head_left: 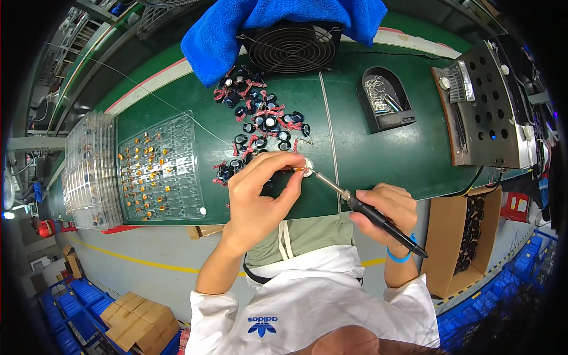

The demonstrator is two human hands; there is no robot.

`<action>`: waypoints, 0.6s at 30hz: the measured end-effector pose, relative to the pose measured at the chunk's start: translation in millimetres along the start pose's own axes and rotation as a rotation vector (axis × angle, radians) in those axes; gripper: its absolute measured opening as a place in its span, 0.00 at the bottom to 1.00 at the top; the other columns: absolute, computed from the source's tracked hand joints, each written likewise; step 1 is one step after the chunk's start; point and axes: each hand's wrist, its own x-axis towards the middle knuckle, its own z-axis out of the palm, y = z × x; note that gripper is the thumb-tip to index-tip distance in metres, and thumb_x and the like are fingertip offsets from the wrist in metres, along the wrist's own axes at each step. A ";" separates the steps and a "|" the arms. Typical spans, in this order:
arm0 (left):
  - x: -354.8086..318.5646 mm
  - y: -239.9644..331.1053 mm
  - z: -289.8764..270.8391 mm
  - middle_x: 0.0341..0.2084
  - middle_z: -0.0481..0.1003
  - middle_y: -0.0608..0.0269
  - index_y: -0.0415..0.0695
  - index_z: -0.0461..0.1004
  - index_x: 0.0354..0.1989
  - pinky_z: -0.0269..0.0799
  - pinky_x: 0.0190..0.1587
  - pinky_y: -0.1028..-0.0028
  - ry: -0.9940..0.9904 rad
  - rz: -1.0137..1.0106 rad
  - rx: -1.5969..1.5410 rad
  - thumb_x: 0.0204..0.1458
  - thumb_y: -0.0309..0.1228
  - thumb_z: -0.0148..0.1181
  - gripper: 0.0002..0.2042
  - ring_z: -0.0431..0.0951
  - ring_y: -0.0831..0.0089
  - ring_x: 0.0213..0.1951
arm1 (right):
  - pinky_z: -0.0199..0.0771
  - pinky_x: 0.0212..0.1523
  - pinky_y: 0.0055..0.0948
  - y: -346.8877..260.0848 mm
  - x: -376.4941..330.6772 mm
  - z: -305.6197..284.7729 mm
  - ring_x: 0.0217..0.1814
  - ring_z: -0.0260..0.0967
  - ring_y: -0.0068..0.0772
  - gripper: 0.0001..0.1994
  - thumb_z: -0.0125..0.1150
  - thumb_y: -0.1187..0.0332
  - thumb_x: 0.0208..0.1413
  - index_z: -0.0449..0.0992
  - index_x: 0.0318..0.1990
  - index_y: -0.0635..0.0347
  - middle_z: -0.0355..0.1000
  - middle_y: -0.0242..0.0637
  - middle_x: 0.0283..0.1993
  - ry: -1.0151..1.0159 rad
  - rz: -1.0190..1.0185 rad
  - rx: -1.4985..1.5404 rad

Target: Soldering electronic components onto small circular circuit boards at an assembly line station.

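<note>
My left hand [260, 192] pinches a small part with red wires [294, 170] just above the green bench [367, 148]. My right hand [384, 210] grips a black soldering iron [378, 220] like a pen. Its metal tip [313, 174] touches the part held by the left fingers. A pile of small black round parts with red wires [257, 124] lies just beyond my left hand.
A clear plastic tray [158, 168] with several small orange parts lies at the left, next to a stack of trays [89, 171]. A black fan [291, 46] under a blue towel [236, 29] stands behind. A black iron holder [387, 100], a metal box [488, 112] and a cardboard box [467, 236] are at the right.
</note>
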 end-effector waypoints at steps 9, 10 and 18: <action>-0.1 -0.2 0.6 0.43 0.82 0.54 0.31 0.80 0.46 0.82 0.50 0.74 0.005 -0.022 -0.019 0.51 0.11 0.67 0.14 0.85 0.70 0.44 | 0.67 0.21 0.29 2.9 3.0 0.4 0.18 0.71 0.35 0.18 0.78 0.63 0.53 0.81 0.39 0.73 0.73 0.38 0.21 -0.014 -0.035 -0.006; -0.2 0.0 0.5 0.43 0.82 0.54 0.31 0.80 0.46 0.82 0.50 0.74 0.006 -0.029 -0.025 0.51 0.11 0.67 0.14 0.85 0.70 0.44 | 0.67 0.21 0.29 2.5 3.3 0.7 0.18 0.71 0.35 0.18 0.78 0.63 0.53 0.81 0.39 0.73 0.73 0.38 0.21 -0.014 -0.033 -0.005; -0.7 -1.3 0.9 0.43 0.82 0.54 0.32 0.80 0.47 0.82 0.50 0.75 0.002 -0.009 -0.008 0.51 0.11 0.67 0.14 0.84 0.71 0.44 | 0.67 0.20 0.29 2.0 2.1 1.3 0.18 0.70 0.36 0.18 0.78 0.63 0.52 0.81 0.40 0.73 0.73 0.39 0.21 -0.008 -0.031 -0.009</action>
